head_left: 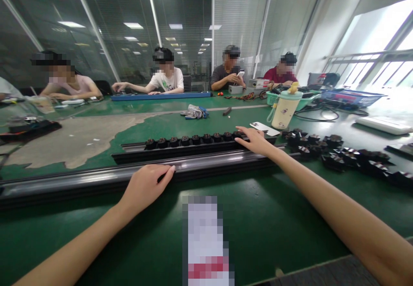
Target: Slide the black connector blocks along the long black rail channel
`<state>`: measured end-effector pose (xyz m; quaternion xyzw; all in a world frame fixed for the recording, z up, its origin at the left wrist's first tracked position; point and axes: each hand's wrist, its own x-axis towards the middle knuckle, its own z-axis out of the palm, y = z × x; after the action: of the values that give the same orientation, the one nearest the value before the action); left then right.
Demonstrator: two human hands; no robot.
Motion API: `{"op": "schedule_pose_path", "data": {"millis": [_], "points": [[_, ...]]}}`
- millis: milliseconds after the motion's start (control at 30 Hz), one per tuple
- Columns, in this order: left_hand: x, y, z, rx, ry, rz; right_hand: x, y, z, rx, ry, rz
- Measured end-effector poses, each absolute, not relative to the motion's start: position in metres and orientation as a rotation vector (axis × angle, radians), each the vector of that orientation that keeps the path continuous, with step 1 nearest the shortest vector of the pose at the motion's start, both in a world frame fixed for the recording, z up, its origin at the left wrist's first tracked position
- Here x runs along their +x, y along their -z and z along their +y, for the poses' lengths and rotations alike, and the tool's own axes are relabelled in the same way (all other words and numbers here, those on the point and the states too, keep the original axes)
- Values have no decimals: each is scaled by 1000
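Note:
A long dark metal rail (80,180) lies across the green table (267,217) in front of me. My left hand (146,186) rests on its near edge, fingers curled over the rail. Behind it lies a second black rail (180,150) carrying a row of several small black caps (193,139). My right hand (254,139) reaches to the right end of that row, fingers bent down on the last cap or the rail; what they grip is hidden. A heap of loose black caps (342,152) lies to the right of my right forearm.
A white phone (264,128) and a cream bottle (285,107) stand behind my right hand. Gloves (195,112) lie mid-table. Green and blue baskets (351,97) with cables sit at the far right. Several people sit along the far side. A worn grey patch (77,137) marks the table at left.

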<state>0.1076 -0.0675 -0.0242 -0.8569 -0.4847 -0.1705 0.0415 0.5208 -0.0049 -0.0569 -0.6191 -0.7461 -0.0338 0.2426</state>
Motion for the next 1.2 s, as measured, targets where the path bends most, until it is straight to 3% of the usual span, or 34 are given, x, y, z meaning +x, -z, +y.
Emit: {"op": "schedule_pose_path", "data": {"millis": [1200], "points": [[109,23,-69,-2626,512,-1500,514,49,-11,-1773,182,-2034]]}}
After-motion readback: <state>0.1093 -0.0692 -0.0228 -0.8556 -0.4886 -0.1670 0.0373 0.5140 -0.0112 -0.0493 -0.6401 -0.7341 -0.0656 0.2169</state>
